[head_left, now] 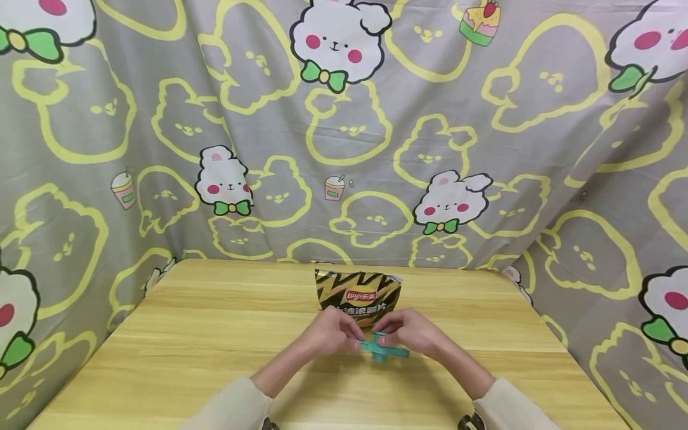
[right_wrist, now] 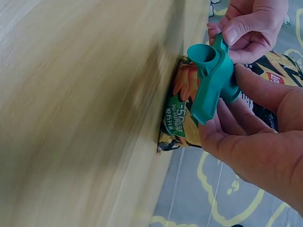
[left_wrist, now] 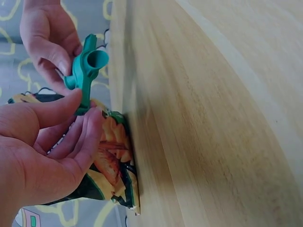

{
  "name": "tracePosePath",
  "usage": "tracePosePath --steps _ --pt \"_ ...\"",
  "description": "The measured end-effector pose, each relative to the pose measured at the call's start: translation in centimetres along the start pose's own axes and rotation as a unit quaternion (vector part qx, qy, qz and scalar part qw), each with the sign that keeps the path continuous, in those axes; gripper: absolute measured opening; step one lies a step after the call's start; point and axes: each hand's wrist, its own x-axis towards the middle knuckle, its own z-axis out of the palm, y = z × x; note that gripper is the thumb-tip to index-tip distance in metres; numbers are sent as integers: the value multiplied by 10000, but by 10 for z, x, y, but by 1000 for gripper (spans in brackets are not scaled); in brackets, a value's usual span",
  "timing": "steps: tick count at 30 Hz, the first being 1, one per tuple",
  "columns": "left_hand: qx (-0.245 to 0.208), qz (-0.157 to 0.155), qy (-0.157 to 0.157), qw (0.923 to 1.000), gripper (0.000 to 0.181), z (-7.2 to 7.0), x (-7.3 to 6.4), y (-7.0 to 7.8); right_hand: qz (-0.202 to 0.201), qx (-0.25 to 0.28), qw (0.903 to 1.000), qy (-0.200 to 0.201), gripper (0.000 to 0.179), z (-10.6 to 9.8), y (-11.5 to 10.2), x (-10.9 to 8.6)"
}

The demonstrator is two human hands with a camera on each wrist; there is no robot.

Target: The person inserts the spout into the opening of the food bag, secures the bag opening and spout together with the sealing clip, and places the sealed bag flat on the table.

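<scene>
Both hands hold a green plastic piece (right_wrist: 213, 82) with a round tube opening and flat arms, above the table in front of a chip bag. In the left wrist view my left hand (left_wrist: 52, 146) pinches one end of the green piece between thumb and fingers. My right hand (right_wrist: 265, 118) grips its other side, thumb on the round part and fingers beneath, as the right wrist view shows. The Lay's chip bag (head_left: 359, 292), black and gold, stands upright just behind the hands, its lower part partly hidden by them.
The light wooden table (head_left: 215, 334) stretches around the hands. A grey curtain (head_left: 344, 143) with yellow outlines and white cartoon animals hangs behind the table and along both sides.
</scene>
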Motion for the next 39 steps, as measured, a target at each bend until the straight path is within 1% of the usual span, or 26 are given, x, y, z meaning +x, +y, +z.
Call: tracePosePath --steps 5,10,13,18,22,28,39 --pt "-46 63 -24 10000 9 2 2 0 64 65 9999 141 23 0 3 1" --pt "-28 55 -82 9999 9 0 3 0 38 206 9995 225 21 -1 4 1" --pt "-23 56 -126 9999 9 -4 3 1 7 272 9994 194 23 -3 4 1" --pt "-191 -31 -173 9997 11 -7 3 4 -6 282 9995 154 25 -8 2 -2" --pt "-184 -96 -221 9995 12 -7 4 4 -47 352 9993 72 25 -10 2 -3" --pt "-186 -85 -292 9994 16 -6 4 5 -124 425 9990 -87 25 -12 4 -3" --pt "-284 -84 -405 9987 17 -9 3 6 -19 533 9984 -186 24 -15 5 -2"
